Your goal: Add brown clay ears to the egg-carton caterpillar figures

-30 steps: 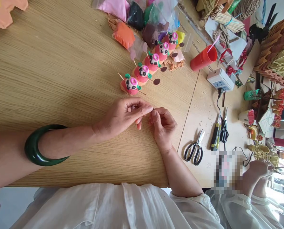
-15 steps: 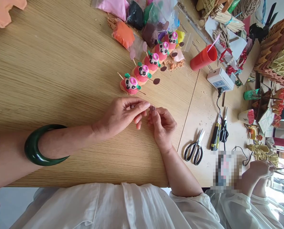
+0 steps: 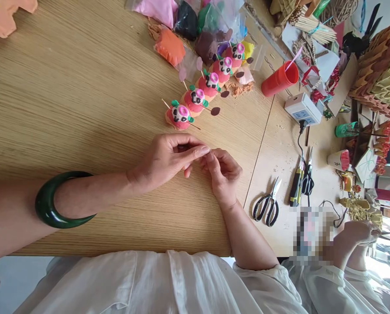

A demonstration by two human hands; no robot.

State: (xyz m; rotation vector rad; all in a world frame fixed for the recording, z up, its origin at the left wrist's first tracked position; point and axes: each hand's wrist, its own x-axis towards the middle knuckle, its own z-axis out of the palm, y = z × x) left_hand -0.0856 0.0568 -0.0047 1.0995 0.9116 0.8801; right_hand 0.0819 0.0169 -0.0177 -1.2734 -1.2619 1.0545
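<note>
My left hand (image 3: pixel 170 159), with a dark green bangle (image 3: pixel 53 201) on its forearm, and my right hand (image 3: pixel 223 173) meet fingertip to fingertip just above the wooden table (image 3: pixel 83 96). Both hands are closed in a pinch on one tiny brown clay piece, which the fingers now almost hide. Just beyond the hands lies a row of several pink clay figures (image 3: pixel 201 93) with panda faces, pierced by thin sticks. Small brown clay discs (image 3: pixel 215 111) lie beside the row.
Bags of coloured clay (image 3: pixel 188 22) are piled at the far side. To the right are a red cup (image 3: pixel 279 79), a white power strip (image 3: pixel 302 109), black scissors (image 3: pixel 266 206) and a green-handled tool (image 3: pixel 295 188). Another person's hand (image 3: pixel 357 233) works at the lower right.
The fingertips parted slightly half a second ago and showed the brown piece. They have now closed together over it. Both hands stay in the same spot.
</note>
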